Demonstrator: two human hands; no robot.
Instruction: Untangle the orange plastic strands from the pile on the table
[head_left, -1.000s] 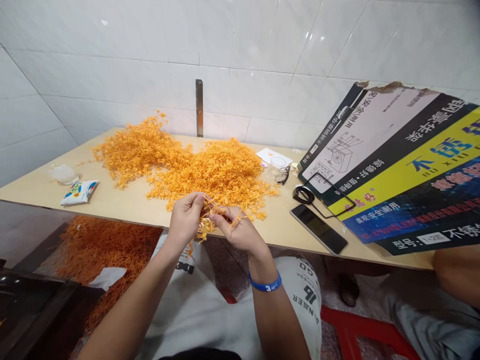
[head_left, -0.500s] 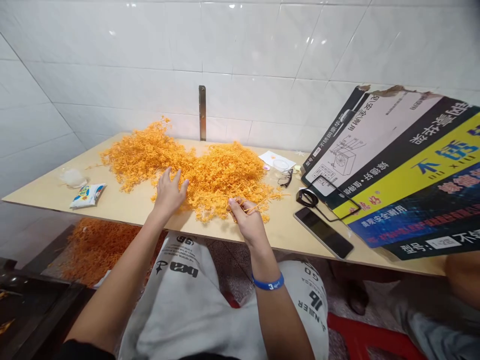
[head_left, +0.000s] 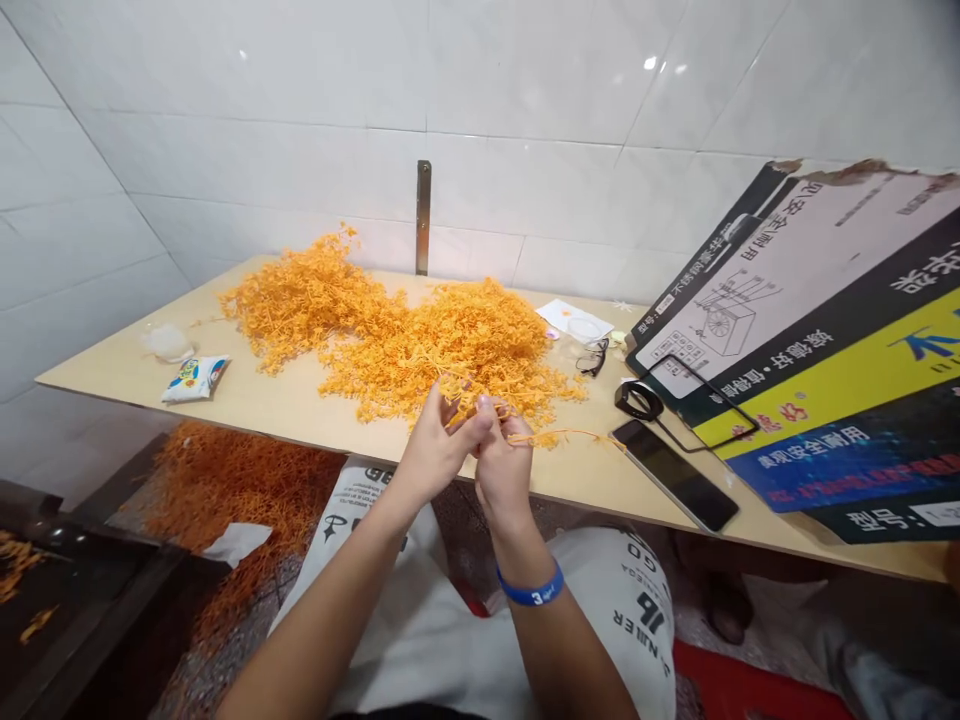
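Note:
A large tangled heap of dried orange strands [head_left: 427,350] lies across a pale wooden table top [head_left: 292,405]. My left hand [head_left: 439,445] and my right hand [head_left: 504,470] meet at the near edge of the heap, and their fingers pinch a small tuft of orange strands [head_left: 480,410] between them. One long thin strand [head_left: 566,435] trails from the tuft to the right over the bare table. My fingers hide part of the tuft. A blue band circles my right wrist.
A phone [head_left: 675,475], glasses [head_left: 592,357], a black wire-framed object [head_left: 639,400] and white paper [head_left: 576,322] lie right of the heap. Printed boards [head_left: 817,340] lean at far right. A snack packet [head_left: 195,379] lies left. More orange strands [head_left: 232,490] lie below the table.
My left hand has lifted from the heap and come back to my right hand. Both hands now pinch the tuft together, and the view has shifted slightly.

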